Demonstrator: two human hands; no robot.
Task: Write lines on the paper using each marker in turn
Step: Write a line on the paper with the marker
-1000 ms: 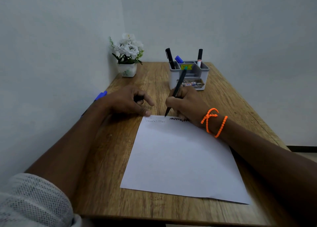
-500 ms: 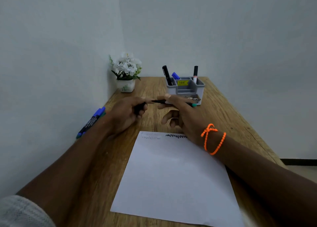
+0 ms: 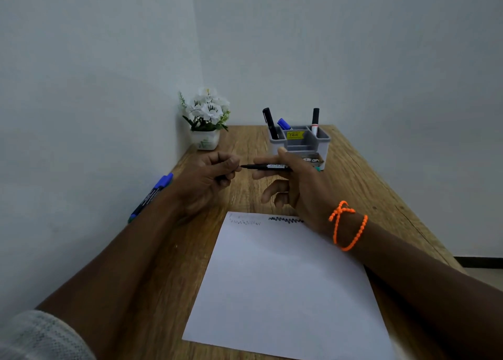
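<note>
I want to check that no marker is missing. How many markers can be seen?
5: three in the holder (black, blue, black-capped), one in the right hand, one blue by the wall. More may be hidden.

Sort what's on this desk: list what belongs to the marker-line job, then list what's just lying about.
Belongs to the job:
paper
black marker held in the right hand
left hand, holding something dark, maybe the cap
blue marker by the wall
markers in the organizer

Lying about:
flower pot
orange bracelet
</note>
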